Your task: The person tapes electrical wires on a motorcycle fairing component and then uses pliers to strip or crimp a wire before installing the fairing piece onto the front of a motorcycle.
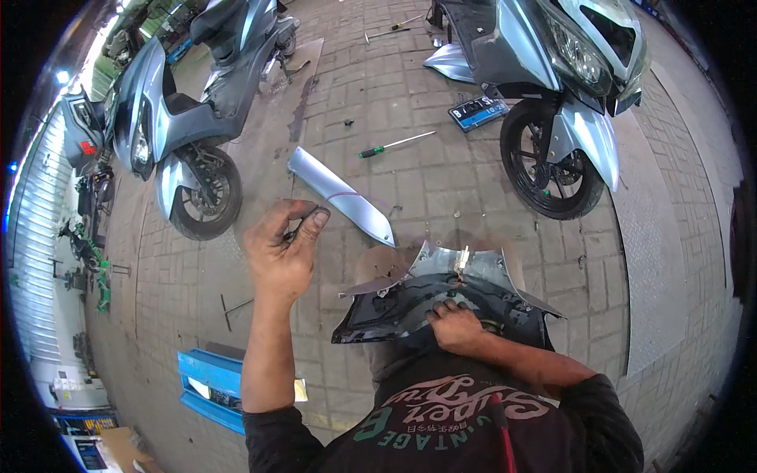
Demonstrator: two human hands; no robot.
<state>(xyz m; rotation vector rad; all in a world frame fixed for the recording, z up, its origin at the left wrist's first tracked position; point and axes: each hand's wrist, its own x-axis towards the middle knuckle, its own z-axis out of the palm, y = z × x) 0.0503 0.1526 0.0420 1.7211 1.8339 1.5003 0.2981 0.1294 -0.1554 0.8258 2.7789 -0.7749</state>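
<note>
My left hand (pixel 285 246) is raised to the left of a motorcycle body panel, its thumb and forefinger brought together in a pinch. Anything between those fingertips is too small to make out. The panel (pixel 364 317) lies in front of my body, its black and grey inner side facing up. On that inner side, near the middle, rests my right hand (pixel 456 325) with fingers curled down; what they hold, if anything, is hidden. A pale connector-like piece (pixel 463 258) stands up at the panel's far edge. Beyond the panel lies a long silver-blue trim piece (pixel 339 195) on the paving.
A green-handled screwdriver (pixel 394 145) and a licence plate (pixel 479 113) lie farther off. Two silver-blue scooters stand beyond, one with its front wheel (pixel 206 193) at left, one with its wheel (pixel 552 158) at right. A blue box (pixel 211 378) and a T-shaped tool (pixel 229 310) are at lower left.
</note>
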